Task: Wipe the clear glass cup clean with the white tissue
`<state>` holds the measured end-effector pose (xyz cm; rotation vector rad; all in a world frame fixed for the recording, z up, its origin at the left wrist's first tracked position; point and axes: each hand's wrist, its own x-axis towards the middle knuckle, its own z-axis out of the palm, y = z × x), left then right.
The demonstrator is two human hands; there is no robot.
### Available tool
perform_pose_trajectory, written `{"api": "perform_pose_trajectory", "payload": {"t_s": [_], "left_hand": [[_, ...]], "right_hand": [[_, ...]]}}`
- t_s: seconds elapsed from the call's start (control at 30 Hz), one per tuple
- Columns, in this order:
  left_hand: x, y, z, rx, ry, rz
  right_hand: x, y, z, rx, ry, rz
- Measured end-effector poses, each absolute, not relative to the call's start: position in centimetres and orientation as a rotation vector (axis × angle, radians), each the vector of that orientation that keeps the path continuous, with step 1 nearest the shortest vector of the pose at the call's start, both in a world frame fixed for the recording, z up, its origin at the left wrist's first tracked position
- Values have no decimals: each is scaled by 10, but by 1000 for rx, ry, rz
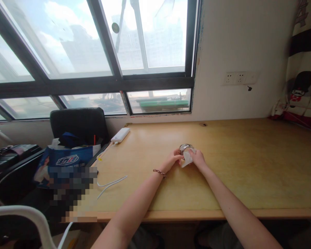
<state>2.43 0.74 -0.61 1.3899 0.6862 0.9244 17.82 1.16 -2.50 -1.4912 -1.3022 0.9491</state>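
Both bare forearms reach forward and converge at the middle — wrists low, hands nearly meeting. The left hand lies palm-down, its fingers curled inward toward the right, a braided band around its wrist. The right hand angles in from the other side — fingers bent and pinched closed at the tips.

Light yellowish wood surface, white power bank and cable, black chair, blue-and-white bag, shiny silver thing with white tissue.
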Motion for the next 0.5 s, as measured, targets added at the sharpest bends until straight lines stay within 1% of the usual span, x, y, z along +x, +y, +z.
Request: {"api": "perform_pose_trajectory", "payload": {"t_s": [0.1, 0.2, 0.37, 0.5], "left_hand": [[27, 9, -5, 1343, 706, 933], [32, 8, -6, 1332, 760, 987], [43, 3, -14, 1490, 821, 1149], [43, 5, -19, 1447, 851, 1226]], "right_hand": [[181, 12, -24, -1609, -1383, 578], [184, 13, -25, -1659, -1341, 504], [179, 14, -30, -1513, -1212, 683], [171, 8, -24, -1261, -1109, 1008]]}}
